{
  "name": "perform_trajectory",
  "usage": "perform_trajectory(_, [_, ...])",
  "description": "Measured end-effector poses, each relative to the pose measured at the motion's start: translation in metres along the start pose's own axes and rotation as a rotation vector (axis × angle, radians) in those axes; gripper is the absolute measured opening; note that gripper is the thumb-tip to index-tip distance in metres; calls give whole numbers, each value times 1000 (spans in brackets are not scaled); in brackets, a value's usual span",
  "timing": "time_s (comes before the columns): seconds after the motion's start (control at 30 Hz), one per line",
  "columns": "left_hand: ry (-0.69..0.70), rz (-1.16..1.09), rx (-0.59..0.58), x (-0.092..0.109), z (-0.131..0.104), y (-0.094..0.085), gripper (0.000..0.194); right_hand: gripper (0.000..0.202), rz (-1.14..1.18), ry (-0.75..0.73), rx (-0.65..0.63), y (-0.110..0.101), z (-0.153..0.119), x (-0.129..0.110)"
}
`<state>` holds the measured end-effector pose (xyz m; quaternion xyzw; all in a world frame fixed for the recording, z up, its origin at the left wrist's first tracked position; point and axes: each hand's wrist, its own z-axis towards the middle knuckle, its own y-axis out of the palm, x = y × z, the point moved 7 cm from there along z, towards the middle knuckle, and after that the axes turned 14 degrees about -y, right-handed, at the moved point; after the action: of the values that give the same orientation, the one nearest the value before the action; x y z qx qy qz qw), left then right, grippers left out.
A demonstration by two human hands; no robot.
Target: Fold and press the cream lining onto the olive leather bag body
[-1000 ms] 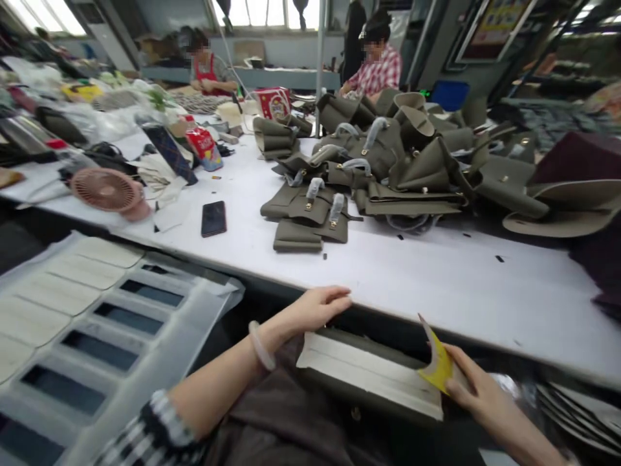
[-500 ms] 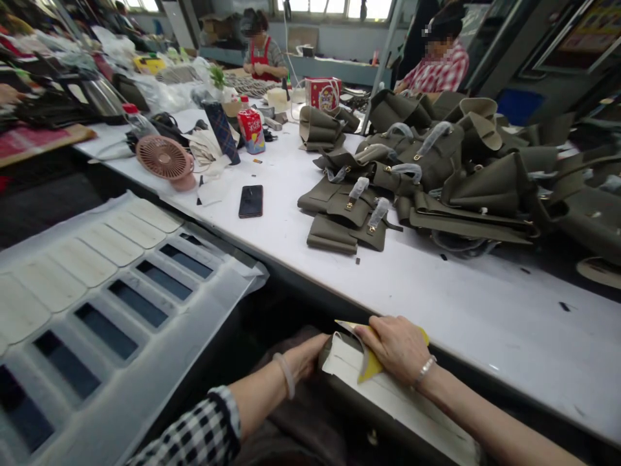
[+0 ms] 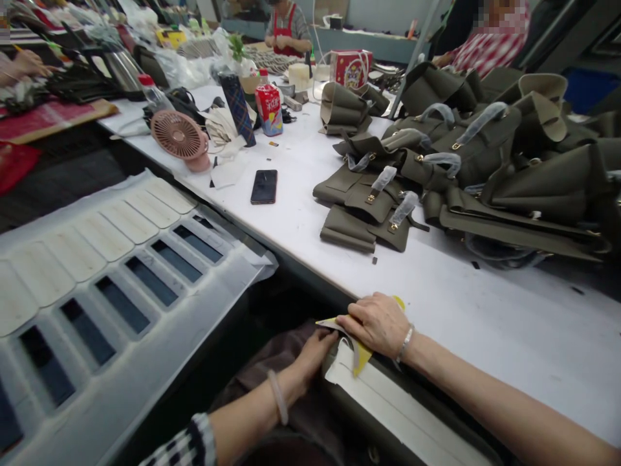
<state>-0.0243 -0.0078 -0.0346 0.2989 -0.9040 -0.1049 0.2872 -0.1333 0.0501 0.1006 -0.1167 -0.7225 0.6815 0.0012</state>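
Note:
A dark olive piece with a long white panel (image 3: 388, 401) lies over the lap at the lower right, below the table edge. My right hand (image 3: 378, 322) is closed on a yellow and grey sheet (image 3: 361, 358), which curves over the panel's upper end. At that same end, on its left side, my left hand (image 3: 313, 356) grips the olive piece's edge; its fingertips are partly hidden by the sheet's pointed corner.
On the white table (image 3: 291, 226) are a phone (image 3: 264, 186), a pink fan (image 3: 180, 138), a red packet (image 3: 269, 110) and a heap of olive bags (image 3: 466, 155). A plastic-covered rack with white pieces (image 3: 130, 223) stands left. Two people work behind the table.
The camera view has shifted, so the table items appear farther right. My right hand and the yellow sheet have moved left and up, closer to my left hand at the panel's end.

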Motion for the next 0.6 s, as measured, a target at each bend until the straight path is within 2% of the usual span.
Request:
perform_trajectory(0.1, [149, -59, 59, 15, -39, -19, 60, 52, 4, -63, 1, -1, 5, 0])
perform_trajectory(0.2, [226, -36, -40, 28, -72, -18, 77, 52, 5, -114, 5, -3, 10, -1])
perform_trajectory(0.27, [221, 4, -82, 32, -80, -13, 98, 51, 6, -152, 4, -3, 14, -2])
perform_trajectory(0.33, [202, 32, -82, 35, -80, -11, 108, 51, 4, -190, 4, -4, 17, -3])
perform_trajectory(0.47, [201, 104, -106, 37, -74, -6, 92, 52, 3, -269, 12, -5, 23, -6])
perform_trajectory(0.6, [255, 178, -91, 39, -80, -3, 70, 53, 5, -325, 32, -6, 24, -10])
